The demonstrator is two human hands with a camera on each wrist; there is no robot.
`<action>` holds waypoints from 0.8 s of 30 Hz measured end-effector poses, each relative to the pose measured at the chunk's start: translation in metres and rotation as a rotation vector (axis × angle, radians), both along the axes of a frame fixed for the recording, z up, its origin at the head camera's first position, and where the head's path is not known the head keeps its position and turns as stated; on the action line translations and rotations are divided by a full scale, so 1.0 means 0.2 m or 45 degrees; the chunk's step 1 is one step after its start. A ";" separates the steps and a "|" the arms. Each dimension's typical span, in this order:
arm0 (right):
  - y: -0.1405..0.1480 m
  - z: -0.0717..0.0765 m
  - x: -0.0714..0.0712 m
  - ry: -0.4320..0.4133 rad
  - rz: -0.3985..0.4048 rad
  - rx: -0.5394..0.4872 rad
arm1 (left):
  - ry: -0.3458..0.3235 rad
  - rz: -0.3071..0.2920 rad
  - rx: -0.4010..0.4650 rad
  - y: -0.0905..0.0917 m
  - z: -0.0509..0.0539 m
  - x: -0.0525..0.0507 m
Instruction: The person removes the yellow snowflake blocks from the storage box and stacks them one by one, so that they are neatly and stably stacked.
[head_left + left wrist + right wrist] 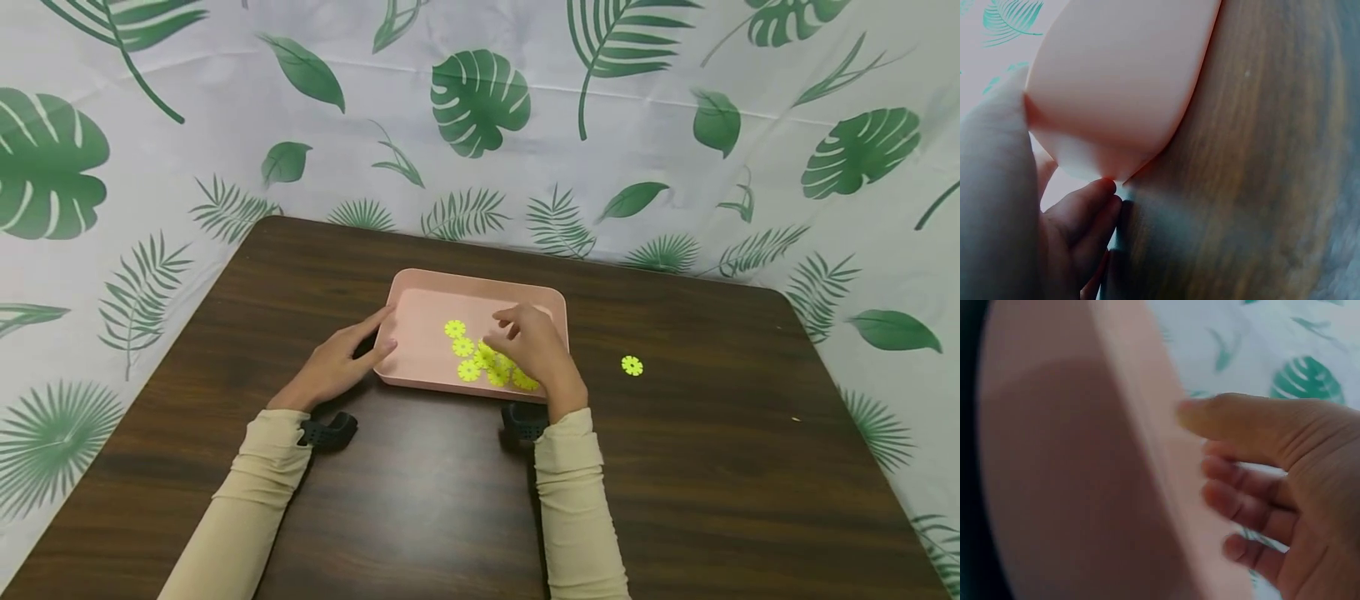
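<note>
Lone disc (632,366) right of the pink tray (414,329), nearer the right hand (538,343).
Head view: the tray's long axis runs left to right; the left hand (332,367) grips its left end, the right hand hovers over its right half, fingers loosely bent, by the yellow-green discs (485,358) lying inside toward its near wall. Left wrist view: fingertips touch the tray's outside at a corner. Right wrist view: thumb and fingers slightly parted beside the tray's wall, nothing visible between them.
</note>
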State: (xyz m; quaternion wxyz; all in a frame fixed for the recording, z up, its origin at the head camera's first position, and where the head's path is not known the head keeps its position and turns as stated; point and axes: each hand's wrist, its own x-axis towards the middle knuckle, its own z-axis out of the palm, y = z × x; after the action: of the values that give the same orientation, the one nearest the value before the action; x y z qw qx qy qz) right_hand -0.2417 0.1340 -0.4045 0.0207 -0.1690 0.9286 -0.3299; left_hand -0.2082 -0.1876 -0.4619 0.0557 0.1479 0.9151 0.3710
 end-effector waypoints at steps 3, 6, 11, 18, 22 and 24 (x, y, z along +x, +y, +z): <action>-0.02 -0.03 -0.01 -0.119 0.041 0.070 | 0.006 -0.002 -0.001 0.00 0.01 0.00; -0.02 -0.04 -0.01 -0.142 0.072 0.096 | 0.009 -0.003 -0.007 0.00 0.02 -0.01; -0.02 -0.05 -0.02 -0.167 0.043 0.110 | 0.005 0.005 -0.020 0.01 0.02 -0.01; -0.02 -0.07 -0.02 -0.211 -0.007 0.095 | 0.003 0.002 -0.008 0.00 0.02 -0.01; -0.02 -0.08 -0.02 -0.208 -0.017 0.091 | -0.003 0.001 -0.012 0.00 0.01 -0.01; -0.02 -0.08 -0.02 -0.191 -0.022 0.087 | -0.011 0.005 -0.014 0.00 0.00 0.00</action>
State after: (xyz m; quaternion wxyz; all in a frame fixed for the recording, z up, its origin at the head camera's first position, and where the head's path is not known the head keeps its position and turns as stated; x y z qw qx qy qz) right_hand -0.2452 0.1305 -0.4213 0.0934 -0.1350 0.9365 -0.3099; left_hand -0.2087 -0.1874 -0.4612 0.0596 0.1444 0.9171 0.3667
